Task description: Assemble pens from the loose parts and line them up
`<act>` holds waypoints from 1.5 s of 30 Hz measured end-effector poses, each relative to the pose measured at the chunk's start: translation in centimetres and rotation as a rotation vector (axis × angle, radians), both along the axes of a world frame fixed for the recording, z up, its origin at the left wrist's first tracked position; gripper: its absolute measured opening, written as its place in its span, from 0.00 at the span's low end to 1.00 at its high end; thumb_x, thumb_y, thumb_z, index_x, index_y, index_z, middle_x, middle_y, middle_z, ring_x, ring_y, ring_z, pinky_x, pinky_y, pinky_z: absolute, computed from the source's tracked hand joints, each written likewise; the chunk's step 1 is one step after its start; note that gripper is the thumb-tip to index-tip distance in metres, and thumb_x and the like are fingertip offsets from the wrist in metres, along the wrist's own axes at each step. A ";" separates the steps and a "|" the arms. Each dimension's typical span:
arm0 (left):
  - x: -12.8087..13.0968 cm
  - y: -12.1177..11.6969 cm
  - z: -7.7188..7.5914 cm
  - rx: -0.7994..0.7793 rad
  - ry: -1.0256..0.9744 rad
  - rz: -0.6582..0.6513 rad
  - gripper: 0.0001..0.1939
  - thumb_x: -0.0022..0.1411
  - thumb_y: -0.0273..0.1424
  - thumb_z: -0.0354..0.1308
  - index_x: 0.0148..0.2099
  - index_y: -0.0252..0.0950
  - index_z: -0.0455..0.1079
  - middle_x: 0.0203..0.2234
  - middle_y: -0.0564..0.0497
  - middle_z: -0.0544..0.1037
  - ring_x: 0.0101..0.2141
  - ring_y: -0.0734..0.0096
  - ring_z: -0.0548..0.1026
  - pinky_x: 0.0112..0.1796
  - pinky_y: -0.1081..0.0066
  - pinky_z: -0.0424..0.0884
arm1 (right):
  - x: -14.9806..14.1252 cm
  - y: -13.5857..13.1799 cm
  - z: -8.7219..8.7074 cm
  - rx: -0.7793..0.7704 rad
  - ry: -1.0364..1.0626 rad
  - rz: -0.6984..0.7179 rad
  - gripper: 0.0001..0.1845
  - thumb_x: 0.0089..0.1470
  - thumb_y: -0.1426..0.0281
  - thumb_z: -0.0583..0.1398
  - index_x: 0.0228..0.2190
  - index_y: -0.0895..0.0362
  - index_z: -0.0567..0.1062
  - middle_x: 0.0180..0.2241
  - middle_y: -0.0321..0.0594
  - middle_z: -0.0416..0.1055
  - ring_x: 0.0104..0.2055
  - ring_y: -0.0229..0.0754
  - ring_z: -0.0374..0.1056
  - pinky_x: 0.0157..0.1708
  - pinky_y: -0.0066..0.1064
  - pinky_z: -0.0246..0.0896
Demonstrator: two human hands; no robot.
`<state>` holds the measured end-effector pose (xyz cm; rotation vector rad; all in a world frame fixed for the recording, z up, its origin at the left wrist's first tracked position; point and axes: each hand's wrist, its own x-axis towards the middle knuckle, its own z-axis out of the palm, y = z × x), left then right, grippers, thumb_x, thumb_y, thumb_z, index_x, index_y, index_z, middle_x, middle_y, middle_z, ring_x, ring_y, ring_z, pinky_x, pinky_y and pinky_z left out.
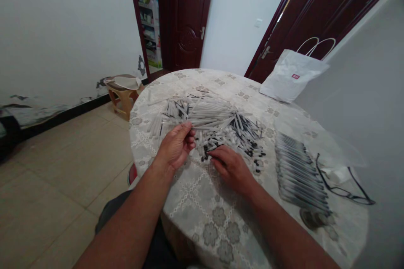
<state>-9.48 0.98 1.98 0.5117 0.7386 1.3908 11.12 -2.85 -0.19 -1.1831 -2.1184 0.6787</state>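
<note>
Both my hands are over a loose pile of pen parts on the table. My left hand (177, 145) is closed, thumb pressed to the forefinger, at what looks like a translucent pen barrel by the pile's near edge. Behind it lie many whitish pen barrels (210, 111) with thin dark refills (244, 126) among them. My right hand (232, 166) is palm down with its fingers bent together at the small black pen pieces (205, 151); its fingertips hide whatever they pinch. Short white pen caps (221, 138) lie between the hands and the barrels.
At right lie a neat row of pens (298, 172), eyeglasses (345, 193), a clear plastic bag (341, 151) and a small round object (312, 218). A white paper bag (292, 75) stands at the tablecloth's (217, 214) far right edge. Left of the table is a stool (123, 92).
</note>
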 end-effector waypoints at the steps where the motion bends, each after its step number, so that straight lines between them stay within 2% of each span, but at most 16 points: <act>1: -0.2 0.1 0.0 -0.005 -0.013 0.018 0.18 0.51 0.36 0.75 0.37 0.34 0.71 0.25 0.55 0.74 0.21 0.81 0.69 0.21 0.79 0.67 | -0.5 -0.2 0.0 0.091 -0.186 0.029 0.13 0.65 0.71 0.58 0.47 0.52 0.79 0.44 0.44 0.75 0.43 0.43 0.70 0.41 0.32 0.65; 4: -0.6 0.1 0.2 -0.021 -0.031 0.035 0.17 0.51 0.34 0.75 0.36 0.34 0.71 0.26 0.55 0.74 0.21 0.81 0.69 0.21 0.80 0.68 | -2.1 -0.9 0.1 0.215 -0.583 0.056 0.14 0.65 0.72 0.57 0.49 0.50 0.78 0.44 0.43 0.73 0.44 0.44 0.68 0.38 0.30 0.63; 7: -0.9 0.0 0.4 -0.027 -0.051 0.009 0.16 0.51 0.32 0.75 0.37 0.34 0.72 0.26 0.55 0.74 0.22 0.81 0.70 0.21 0.79 0.68 | -3.1 -1.0 0.3 0.256 -0.738 0.063 0.10 0.66 0.69 0.59 0.47 0.51 0.77 0.43 0.42 0.73 0.46 0.45 0.67 0.36 0.29 0.61; 13: -1.1 -0.2 0.8 -0.023 -0.060 -0.025 0.17 0.50 0.31 0.76 0.36 0.34 0.71 0.26 0.56 0.74 0.21 0.81 0.70 0.20 0.79 0.67 | -3.2 -0.7 0.2 0.253 -0.825 0.015 0.07 0.67 0.68 0.57 0.43 0.53 0.75 0.41 0.41 0.71 0.43 0.45 0.67 0.33 0.29 0.61; 22: -0.9 -0.2 0.4 -0.054 -0.006 -0.036 0.15 0.53 0.32 0.74 0.37 0.35 0.71 0.26 0.56 0.76 0.21 0.82 0.71 0.20 0.80 0.68 | -3.2 -0.5 -0.1 0.225 -0.784 -0.014 0.07 0.65 0.72 0.56 0.42 0.54 0.74 0.42 0.44 0.71 0.44 0.45 0.69 0.34 0.29 0.64; 25: -0.9 -0.2 0.3 -0.054 0.005 -0.041 0.15 0.53 0.31 0.73 0.38 0.35 0.71 0.27 0.56 0.77 0.22 0.81 0.72 0.21 0.79 0.69 | -2.8 -0.5 0.0 0.225 -0.588 -0.072 0.08 0.65 0.74 0.55 0.41 0.54 0.74 0.41 0.43 0.72 0.41 0.43 0.69 0.37 0.29 0.64; 28: -1.0 -0.3 0.2 -0.050 0.037 -0.067 0.16 0.52 0.31 0.74 0.38 0.35 0.71 0.28 0.55 0.77 0.23 0.80 0.73 0.22 0.80 0.69 | -1.7 -0.1 0.3 0.178 -0.059 -0.220 0.06 0.64 0.70 0.57 0.40 0.55 0.74 0.36 0.41 0.73 0.37 0.41 0.70 0.38 0.30 0.65; 31: -0.9 -0.4 0.2 -0.043 0.103 -0.117 0.17 0.52 0.32 0.74 0.40 0.35 0.71 0.29 0.53 0.78 0.24 0.79 0.73 0.22 0.79 0.69 | -0.2 0.8 0.6 -0.055 0.575 -0.359 0.06 0.61 0.64 0.60 0.38 0.54 0.72 0.29 0.34 0.72 0.26 0.36 0.66 0.25 0.26 0.61; 34: -0.5 -0.6 0.1 -0.028 0.201 -0.163 0.18 0.51 0.34 0.75 0.39 0.34 0.72 0.30 0.51 0.79 0.24 0.78 0.73 0.22 0.79 0.69 | 1.1 2.0 1.0 -0.261 0.991 -0.369 0.10 0.54 0.63 0.64 0.36 0.53 0.71 0.28 0.32 0.73 0.19 0.32 0.60 0.15 0.22 0.51; 36: -0.2 -0.6 0.0 -0.015 0.260 -0.186 0.18 0.51 0.35 0.75 0.39 0.34 0.73 0.30 0.50 0.80 0.24 0.78 0.73 0.23 0.79 0.69 | 1.6 2.5 1.2 -0.312 1.104 -0.367 0.12 0.50 0.64 0.66 0.35 0.54 0.71 0.30 0.33 0.75 0.19 0.31 0.61 0.14 0.21 0.50; 38: 0.2 -0.6 -0.1 0.001 0.305 -0.207 0.17 0.52 0.36 0.75 0.38 0.34 0.73 0.30 0.50 0.80 0.24 0.77 0.74 0.23 0.79 0.69 | 1.8 2.6 1.4 -0.331 1.132 -0.361 0.13 0.48 0.65 0.67 0.35 0.54 0.72 0.31 0.34 0.76 0.20 0.31 0.62 0.14 0.20 0.52; 41: 0.5 -0.6 -0.4 0.030 0.343 -0.226 0.17 0.53 0.37 0.74 0.39 0.34 0.74 0.31 0.49 0.80 0.25 0.77 0.74 0.23 0.78 0.69 | 1.7 2.5 1.4 -0.330 1.117 -0.330 0.13 0.49 0.65 0.68 0.36 0.54 0.73 0.31 0.34 0.76 0.22 0.32 0.65 0.14 0.20 0.55; 45: 0.5 -0.7 -0.5 0.039 0.364 -0.223 0.17 0.52 0.38 0.74 0.38 0.34 0.74 0.31 0.48 0.81 0.25 0.76 0.75 0.24 0.77 0.69 | 1.5 2.2 0.9 -0.326 1.082 -0.263 0.11 0.52 0.65 0.67 0.37 0.54 0.74 0.26 0.32 0.74 0.21 0.33 0.65 0.16 0.21 0.56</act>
